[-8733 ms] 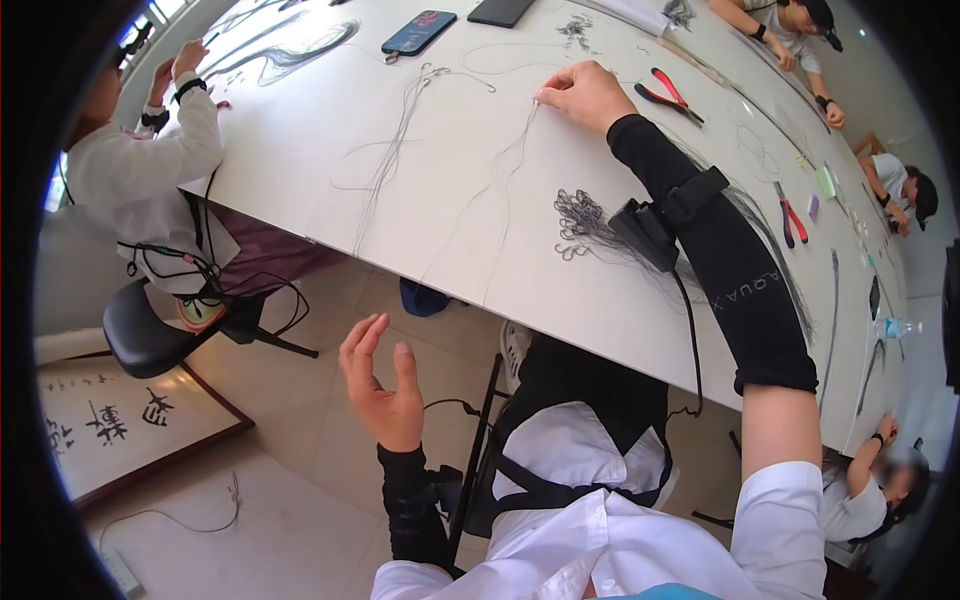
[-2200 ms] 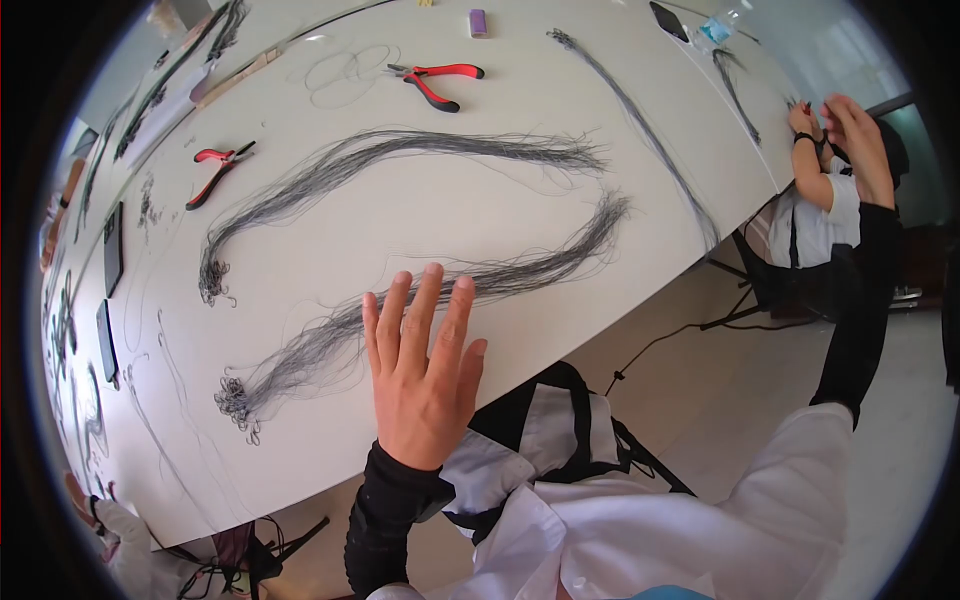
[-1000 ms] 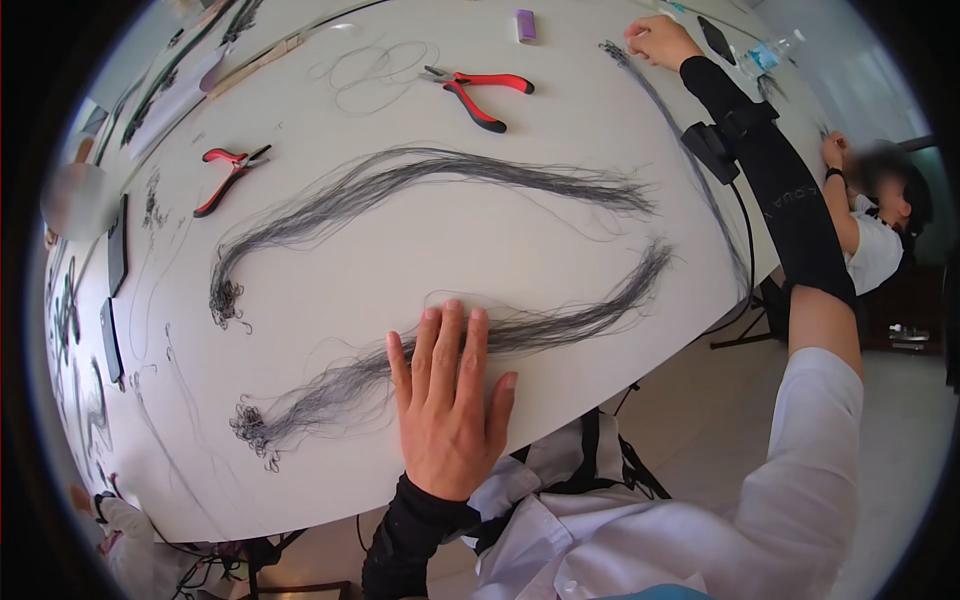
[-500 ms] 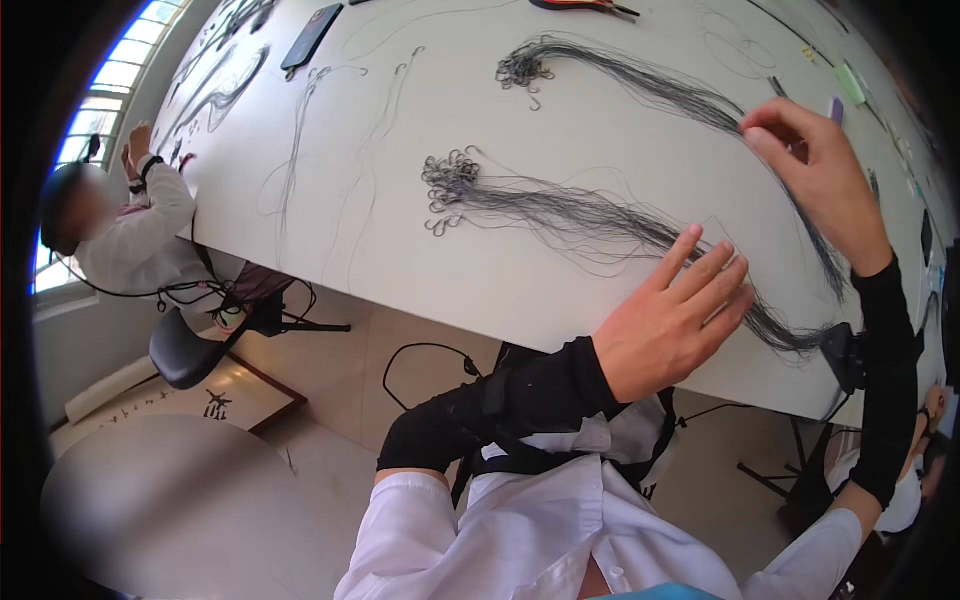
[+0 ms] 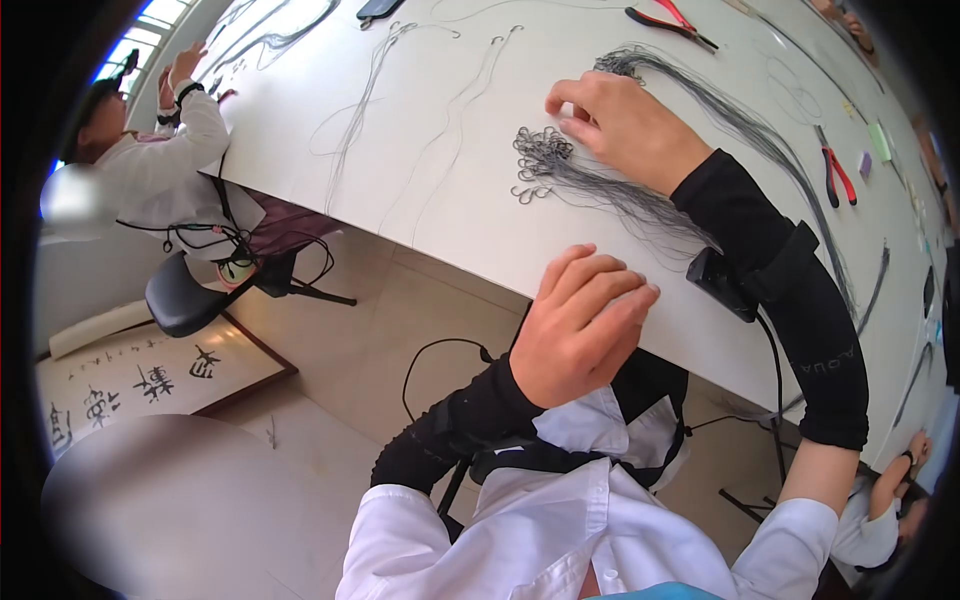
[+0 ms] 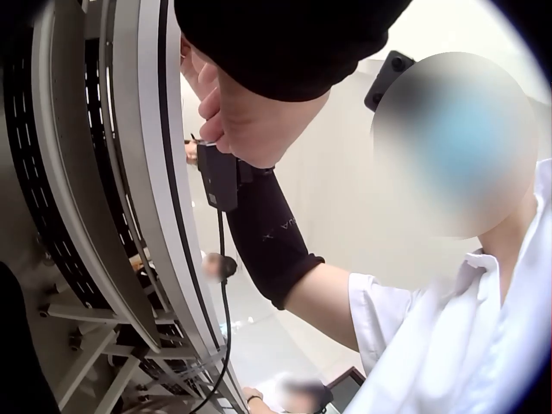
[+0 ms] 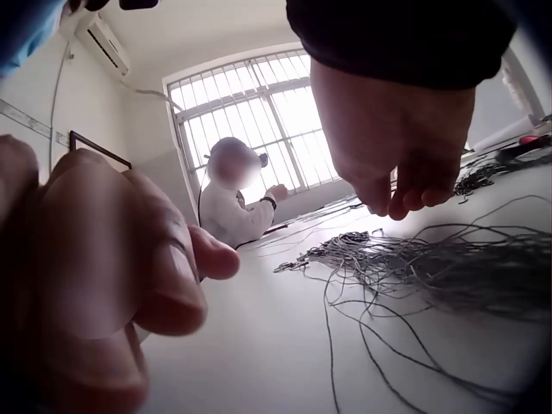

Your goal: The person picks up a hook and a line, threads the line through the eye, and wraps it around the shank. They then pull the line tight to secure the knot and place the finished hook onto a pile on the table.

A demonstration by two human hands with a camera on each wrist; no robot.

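My right hand (image 5: 635,130) reaches over the table between two bundles of dark thin line, thumb and fingers loosely bent with a gap between thumb and forefinger. Just below its fingertips lie the hooked ends of the nearer bundle (image 5: 545,150), shaped like fish hooks; in the right wrist view this bundle (image 7: 354,250) spreads across the tabletop. The farther bundle (image 5: 740,115) is partly hidden behind the hand. My left hand (image 5: 585,325) hovers by the table's front edge with relaxed, bent fingers and holds nothing. Left of the bundles lie single hooked lines (image 5: 455,95).
Red-handled pliers (image 5: 675,18) lie at the back, and another pair of pliers (image 5: 838,175) at the right. A phone (image 5: 380,10) is at the far edge of view. One person (image 5: 150,140) sits at the left; others are along the right side.
My right hand has swept left, from the far bundle's tail to above the near bundle's hooks. The left hand has come off the near bundle toward the table edge. The head view shifts.
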